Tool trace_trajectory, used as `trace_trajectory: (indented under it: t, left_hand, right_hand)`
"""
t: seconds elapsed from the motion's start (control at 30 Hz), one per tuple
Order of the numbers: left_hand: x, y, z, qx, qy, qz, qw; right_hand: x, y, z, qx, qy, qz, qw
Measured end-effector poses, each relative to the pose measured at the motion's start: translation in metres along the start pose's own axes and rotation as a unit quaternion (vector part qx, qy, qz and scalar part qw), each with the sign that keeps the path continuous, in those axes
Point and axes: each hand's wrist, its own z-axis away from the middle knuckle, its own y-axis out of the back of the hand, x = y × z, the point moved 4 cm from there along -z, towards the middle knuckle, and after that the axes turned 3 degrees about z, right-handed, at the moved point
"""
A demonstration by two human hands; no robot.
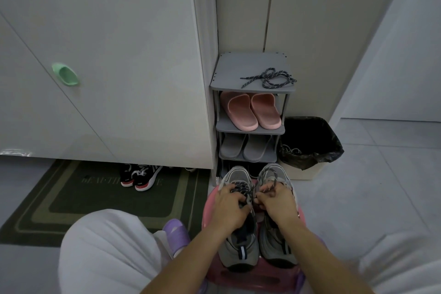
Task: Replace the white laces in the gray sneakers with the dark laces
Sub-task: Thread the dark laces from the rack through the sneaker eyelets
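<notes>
Two shoes on the stool: left sneaker point(239, 246) and right sneaker point(278, 246), both gray, side by side with toes pointing away, filling the top of the pink stool point(253, 278).
Stool edges: heels sit near the close rim; toes reach past the far rim, near the foot of the shoe rack point(238, 67).
Left side: a knee in white cloth and a purple slipper point(176, 231) crowd the stool; a dark doormat point(95, 200) lies beyond.
Right side: tiled floor point(358, 198) runs out toward a wall; a trash bin point(296, 172) with a black bag stands just beside the rack.
Left hand point(228, 207): over the left sneaker's tongue, fingers curled, pinching the dark lace point(241, 186).
Right hand point(276, 203): fingers curled round the same lace, a loop of it arching above the right sneaker's toe.
Lace look: dark with pale flecks, crossing the left sneaker's upper eyelets; the right sneaker's lacing is hidden by the hand.
Spare dark lace point(269, 78): loosely tangled on the rack's top shelf, well apart from the hands.
</notes>
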Motion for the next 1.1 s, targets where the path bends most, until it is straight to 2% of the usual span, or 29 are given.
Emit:
trace_trajectory:
  t: [0.23, 0.4, 0.6, 0.8, 0.9, 1.1]
  left_hand:
    - [0.003, 0.0, 0.001, -0.019, -0.02, 0.005, 1.0]
    - [0.002, 0.004, -0.001, 0.023, -0.033, -0.012, 0.999]
    - [0.005, 0.009, -0.006, 0.036, -0.041, -0.02, 0.998]
    - [-0.003, 0.02, -0.005, 0.068, -0.022, 0.01, 0.997]
    - [-0.01, 0.024, -0.003, 0.074, -0.001, 0.083, 0.994]
    - [-0.049, 0.046, 0.013, 0.125, 0.128, 0.239, 0.954]
  right_hand:
    - [-0.006, -0.001, 0.007, 0.013, 0.029, 0.041, 0.999]
    - [-0.006, -0.001, 0.014, 0.015, 0.015, 0.06, 0.998]
    - [-0.005, -0.005, 0.022, -0.035, 0.038, 0.214, 0.975]
    - [-0.007, -0.005, 0.023, -0.015, 0.032, 0.239, 0.97]
    - [-0.005, -0.004, 0.022, -0.011, 0.033, 0.242, 0.97]
    - [-0.006, -0.004, 0.024, -0.009, 0.036, 0.225, 0.974]
